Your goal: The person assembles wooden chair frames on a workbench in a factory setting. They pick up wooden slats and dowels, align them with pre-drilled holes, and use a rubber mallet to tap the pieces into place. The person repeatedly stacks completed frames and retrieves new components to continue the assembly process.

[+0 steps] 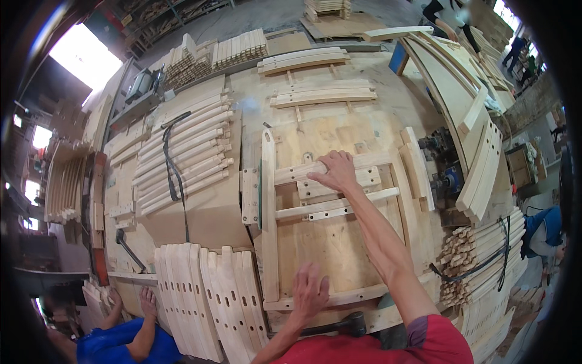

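Note:
A light wooden frame [270, 242] lies flat on the workbench in front of me, with side pieces, a bottom rail [357, 295] and crosspieces. My right hand [337, 172] reaches across it and grips the upper rail [292, 174], fingers over the far side and thumb toward the left. A short block with holes [367, 177] lies beneath that rail. Below runs a thin round-edged bar [364, 201]. My left hand [310, 293], slightly blurred, is over the bottom rail near its left end, fingers apart and holding nothing. A black-headed mallet [353, 324] lies close to my body.
Strapped wooden bars [182, 158] lie on cardboard at left, slotted slats [206, 297] nearer. Another strapped bundle [479, 255] stands right, beside dark clamps or motors [447, 181]. Curved rails [324, 94] lie at the far side. A co-worker in blue [130, 340] is at lower left.

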`<control>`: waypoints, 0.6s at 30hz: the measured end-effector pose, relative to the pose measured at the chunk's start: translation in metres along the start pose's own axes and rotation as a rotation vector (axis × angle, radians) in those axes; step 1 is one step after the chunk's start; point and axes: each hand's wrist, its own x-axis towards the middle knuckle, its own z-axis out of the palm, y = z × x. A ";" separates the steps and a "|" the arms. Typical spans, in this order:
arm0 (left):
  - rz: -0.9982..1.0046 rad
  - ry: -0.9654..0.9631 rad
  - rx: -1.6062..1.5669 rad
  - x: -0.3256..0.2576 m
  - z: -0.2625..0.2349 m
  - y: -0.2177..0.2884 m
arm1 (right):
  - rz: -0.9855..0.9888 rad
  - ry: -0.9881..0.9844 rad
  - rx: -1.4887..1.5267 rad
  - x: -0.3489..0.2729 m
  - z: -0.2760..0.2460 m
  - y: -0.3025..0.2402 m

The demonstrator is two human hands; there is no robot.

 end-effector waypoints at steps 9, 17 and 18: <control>0.172 -0.718 -0.168 -0.111 -0.019 -0.007 | -0.026 0.013 -0.037 -0.001 0.002 0.003; 0.217 -0.759 -0.135 -0.142 -0.010 -0.013 | 0.003 -0.079 -0.079 -0.001 -0.006 -0.006; 0.134 -0.808 -0.128 -0.139 -0.011 -0.016 | 0.015 -0.098 -0.089 0.000 -0.008 -0.006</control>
